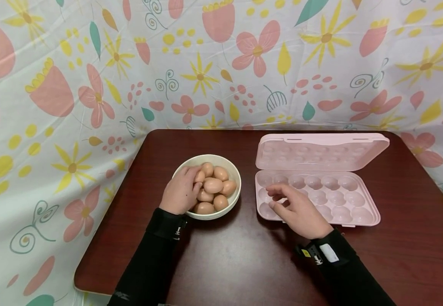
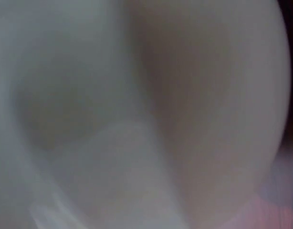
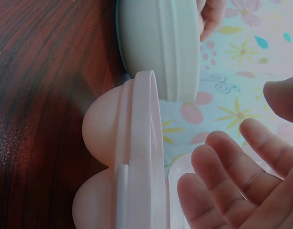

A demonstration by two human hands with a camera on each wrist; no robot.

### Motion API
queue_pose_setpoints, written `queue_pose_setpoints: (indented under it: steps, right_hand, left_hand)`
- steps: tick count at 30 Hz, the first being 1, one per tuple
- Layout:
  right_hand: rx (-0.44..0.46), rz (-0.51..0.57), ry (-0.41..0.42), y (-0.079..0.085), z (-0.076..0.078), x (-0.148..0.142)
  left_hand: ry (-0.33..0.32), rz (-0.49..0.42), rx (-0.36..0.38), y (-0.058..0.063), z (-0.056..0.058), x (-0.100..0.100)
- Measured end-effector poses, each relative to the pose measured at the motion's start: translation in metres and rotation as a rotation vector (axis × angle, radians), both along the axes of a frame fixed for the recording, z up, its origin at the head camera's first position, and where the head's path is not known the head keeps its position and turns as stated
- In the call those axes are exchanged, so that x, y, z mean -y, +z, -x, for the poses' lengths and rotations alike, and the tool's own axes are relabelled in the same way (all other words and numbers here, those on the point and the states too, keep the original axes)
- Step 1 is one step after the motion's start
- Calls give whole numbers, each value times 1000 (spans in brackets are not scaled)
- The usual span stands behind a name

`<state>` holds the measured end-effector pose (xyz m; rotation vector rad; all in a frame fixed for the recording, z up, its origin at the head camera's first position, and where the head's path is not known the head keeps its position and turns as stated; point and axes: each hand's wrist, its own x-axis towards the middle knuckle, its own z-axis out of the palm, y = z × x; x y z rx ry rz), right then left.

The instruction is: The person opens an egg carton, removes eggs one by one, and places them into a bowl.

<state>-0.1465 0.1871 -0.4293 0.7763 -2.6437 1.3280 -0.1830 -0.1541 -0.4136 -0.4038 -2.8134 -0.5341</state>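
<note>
Brown eggs [image 1: 213, 185] fill a cream round bowl [image 1: 237, 193] left of the table's middle. Over the bowl's left side, my left hand [image 1: 180, 191] has its thumb and fingers around an egg [image 1: 200, 176] at the pile's edge. The left wrist view is a pale blur with no clear detail. My right hand [image 1: 297, 210] hovers above the left part of a pink egg box [image 1: 366, 216], fingers relaxed and apart, holding nothing. In the right wrist view, its fingers [image 3: 249, 164] extend beside the box's edge. The cups that I can see hold no eggs.
The box's hinged lid [image 1: 301, 157] stands raised at the back. Bowl and box rest on a dark red-brown table [image 1: 236, 259], with a gap between them. A flowered cloth [image 1: 213, 63] hangs behind the table and along its left side.
</note>
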Motion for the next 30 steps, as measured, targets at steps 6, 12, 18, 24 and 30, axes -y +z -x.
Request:
queue_pose_setpoints:
  steps: [6,12,18,24,30]
  right_hand:
    - [9,-18,-6,1,-1,0]
    - [19,-26,-9,1,0,0]
    - [15,-22,-14,1,-1,0]
    - [10,-10,-9,1,-1,-1]
    - [10,-5,-5,-1,-1,-2]
  left_hand:
    - [15,30,60,-3,0,0]
    - [23,38,63,-3,0,0]
    - [28,43,61,-4,0,1]
    - [21,41,81,-4,-2,1]
    - [9,37,96,-4,-3,1]
